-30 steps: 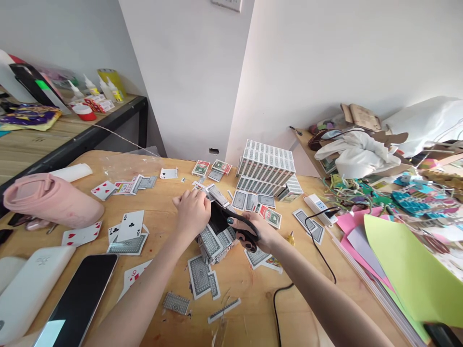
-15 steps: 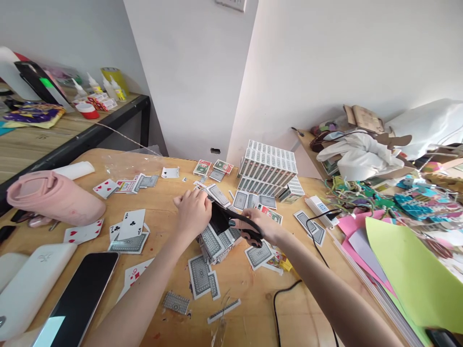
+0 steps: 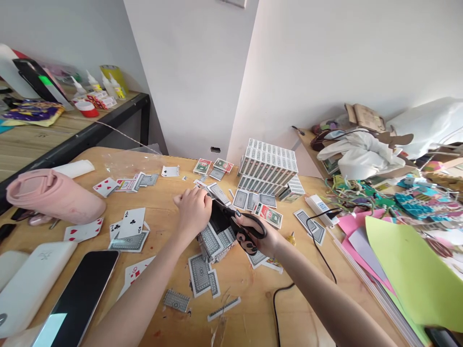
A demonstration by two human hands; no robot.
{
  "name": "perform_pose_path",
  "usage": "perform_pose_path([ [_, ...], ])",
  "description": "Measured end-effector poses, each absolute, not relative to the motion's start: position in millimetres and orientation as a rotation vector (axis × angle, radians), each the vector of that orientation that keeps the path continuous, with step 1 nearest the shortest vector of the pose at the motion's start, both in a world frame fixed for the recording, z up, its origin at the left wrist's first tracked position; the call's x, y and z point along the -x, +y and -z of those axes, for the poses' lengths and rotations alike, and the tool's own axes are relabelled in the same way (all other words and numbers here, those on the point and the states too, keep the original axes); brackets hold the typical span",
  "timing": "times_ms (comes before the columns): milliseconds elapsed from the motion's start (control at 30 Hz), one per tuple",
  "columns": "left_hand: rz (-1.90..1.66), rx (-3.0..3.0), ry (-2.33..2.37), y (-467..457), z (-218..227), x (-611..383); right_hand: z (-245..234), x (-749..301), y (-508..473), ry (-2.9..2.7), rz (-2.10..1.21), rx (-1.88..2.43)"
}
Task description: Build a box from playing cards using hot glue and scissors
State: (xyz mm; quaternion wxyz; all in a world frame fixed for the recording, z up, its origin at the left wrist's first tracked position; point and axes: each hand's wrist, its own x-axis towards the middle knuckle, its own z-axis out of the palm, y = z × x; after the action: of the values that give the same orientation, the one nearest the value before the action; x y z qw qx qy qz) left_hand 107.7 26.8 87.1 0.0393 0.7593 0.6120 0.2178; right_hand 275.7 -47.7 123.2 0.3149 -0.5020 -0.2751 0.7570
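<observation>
My left hand [image 3: 193, 209] is closed on a playing card [image 3: 218, 194] with a grey patterned back, held over a small heap of cut cards [image 3: 216, 241] in the middle of the wooden table [image 3: 253, 294]. My right hand [image 3: 262, 233] grips black scissors [image 3: 237, 224], fingers through the handles. The blades point left toward the held card, right beside my left hand. Cut card pieces [image 3: 202, 279] lie in front of the heap.
A block of stacked card decks [image 3: 267, 166] stands behind. Loose cards [image 3: 128, 226], a pink bag [image 3: 54, 197], a phone [image 3: 77, 299] and a white case [image 3: 29, 284] lie left. A power strip [image 3: 320, 207], black cable [image 3: 289, 289] and coloured paper [image 3: 405, 260] lie right.
My right hand has turned the scissors, and the handles now show spread apart near my wrist. My left hand has stayed on the card.
</observation>
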Motion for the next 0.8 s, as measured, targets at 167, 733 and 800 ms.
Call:
perform_pose_path([
  [167,-0.687,-2.329,1.848,28,-86,-109,-131,-276,-51,-0.61,-2.121,1.272],
  [733,-0.716,-2.356,1.799,30,-84,-107,-121,-287,-46,-0.912,-1.95,1.259],
  [800,-0.726,-2.361,1.797,30,-84,-107,-120,-287,-47,-0.917,-1.93,1.254],
])
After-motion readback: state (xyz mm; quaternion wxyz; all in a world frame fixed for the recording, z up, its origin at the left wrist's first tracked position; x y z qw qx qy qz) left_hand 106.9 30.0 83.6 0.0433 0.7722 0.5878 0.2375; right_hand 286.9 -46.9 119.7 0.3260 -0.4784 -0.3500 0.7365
